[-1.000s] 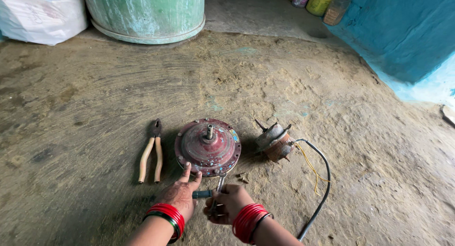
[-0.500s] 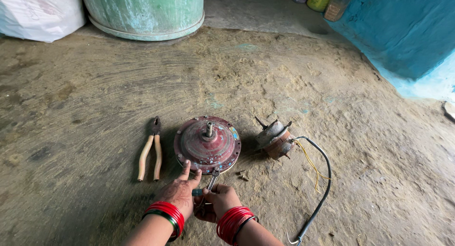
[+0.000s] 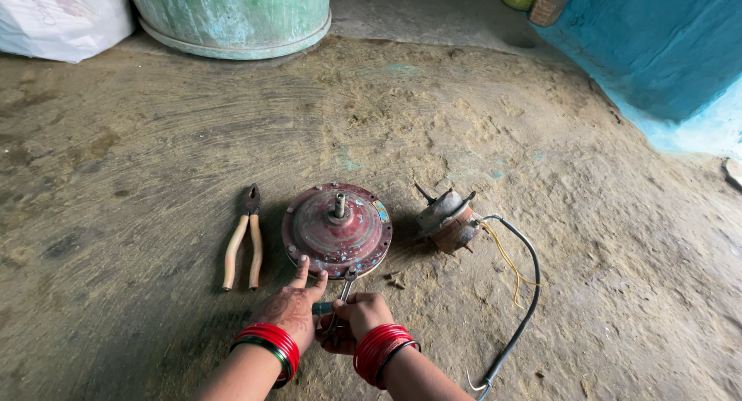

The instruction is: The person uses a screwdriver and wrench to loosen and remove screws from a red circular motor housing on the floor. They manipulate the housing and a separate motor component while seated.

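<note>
A round red motor housing [image 3: 337,229] with a short metal shaft in its centre lies on the dirt floor. My left hand [image 3: 292,308] rests on the ground at its near rim, fingers touching the edge. Beside it, my right hand [image 3: 360,316] is closed around a small tool [image 3: 345,288] whose metal tip meets the housing's near rim. Both wrists wear red bangles.
Pliers [image 3: 244,239] with tan handles lie left of the housing. A smaller motor part [image 3: 447,219] with a black cable [image 3: 527,300] and yellow wire sits to its right. Small screws [image 3: 394,278] lie nearby. A green drum [image 3: 232,15], white sack [image 3: 58,18] and blue wall [image 3: 665,53] stand behind.
My right hand has shifted a little left and closer to the left hand, keeping the tool at the housing's rim. The left hand has stayed put.
</note>
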